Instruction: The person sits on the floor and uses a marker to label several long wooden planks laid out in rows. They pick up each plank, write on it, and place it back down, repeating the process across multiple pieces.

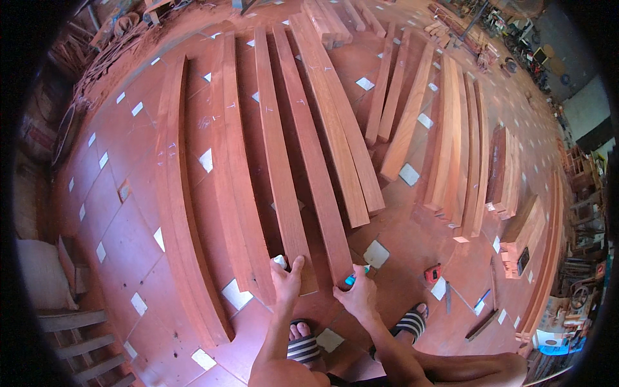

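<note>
My left hand (285, 278) is closed round a small white piece (279, 260) that looks like chalk, its thumb pointing up. It is at the near end of a long reddish beam (282, 174). My right hand (358, 295) grips a small light-blue object (351, 279) whose kind I cannot make out. Its fingers meet the near end of a darker beam (316, 168), just right of the first. Two wider beams, one next to my left hand (233, 168) and one further left (175, 193), lie roughly alongside.
More beams (335, 122) lie to the right, several with white marks. A red tape measure (433, 273) is on the tiled floor (138, 226). A phone (523, 261) rests against a wood block (521, 226). My striped sandals (303, 350) stand close to the beam ends.
</note>
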Demonstrator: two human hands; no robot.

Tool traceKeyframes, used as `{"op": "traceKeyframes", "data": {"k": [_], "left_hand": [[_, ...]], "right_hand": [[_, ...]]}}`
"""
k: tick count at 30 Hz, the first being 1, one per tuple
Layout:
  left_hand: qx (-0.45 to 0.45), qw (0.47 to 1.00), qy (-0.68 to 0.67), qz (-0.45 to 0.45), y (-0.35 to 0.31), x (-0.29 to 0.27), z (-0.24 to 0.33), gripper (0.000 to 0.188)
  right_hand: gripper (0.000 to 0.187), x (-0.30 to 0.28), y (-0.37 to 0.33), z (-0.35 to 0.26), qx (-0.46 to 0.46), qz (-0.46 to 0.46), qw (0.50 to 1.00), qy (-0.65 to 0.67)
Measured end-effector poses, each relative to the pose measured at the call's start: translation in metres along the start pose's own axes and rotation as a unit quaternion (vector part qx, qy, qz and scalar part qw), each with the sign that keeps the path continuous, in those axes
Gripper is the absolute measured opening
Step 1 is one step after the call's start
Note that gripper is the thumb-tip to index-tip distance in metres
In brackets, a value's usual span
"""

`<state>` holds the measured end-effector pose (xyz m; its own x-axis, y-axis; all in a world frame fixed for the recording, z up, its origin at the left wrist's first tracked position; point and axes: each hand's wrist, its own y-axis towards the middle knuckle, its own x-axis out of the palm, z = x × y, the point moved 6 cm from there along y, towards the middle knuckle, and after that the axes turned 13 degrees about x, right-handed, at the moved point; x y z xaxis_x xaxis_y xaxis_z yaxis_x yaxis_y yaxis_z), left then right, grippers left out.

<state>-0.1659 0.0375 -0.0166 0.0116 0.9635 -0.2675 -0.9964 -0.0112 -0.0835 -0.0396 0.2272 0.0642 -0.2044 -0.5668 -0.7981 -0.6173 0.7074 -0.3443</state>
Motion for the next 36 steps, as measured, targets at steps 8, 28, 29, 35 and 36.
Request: {"op": "traceKeyframes", "data": {"k": [8, 28, 29, 35, 36], "left_hand": [[0.130, 0.953, 0.273, -0.010, -0.007, 0.010, 0.080, 0.052], [0.268, 0.936, 0.226, -0.018, 0.011, 0.048, 0.082, 0.053], [0.260, 0.938, 0.228, -0.021, 0.015, 0.049, 0.081, 0.055], [0.275, 0.928, 0.250, -0.026, 0.056, 0.069, 0.089, 0.068], [0.285, 0.923, 0.259, -0.021, 0.065, 0.073, 0.092, 0.068]], "right_hand": [[0.085, 0.021, -0.028, 0.014, 0.064, -0.013, 0.997, -0.045], [0.078, 0.022, -0.063, 0.012, -0.122, 0.113, 0.978, -0.125], [0.076, 0.026, -0.068, 0.010, -0.143, 0.125, 0.974, -0.123], [0.070, 0.047, -0.075, 0.013, -0.194, 0.148, 0.960, -0.135], [0.069, 0.050, -0.073, 0.016, -0.199, 0.146, 0.959, -0.143]]}}
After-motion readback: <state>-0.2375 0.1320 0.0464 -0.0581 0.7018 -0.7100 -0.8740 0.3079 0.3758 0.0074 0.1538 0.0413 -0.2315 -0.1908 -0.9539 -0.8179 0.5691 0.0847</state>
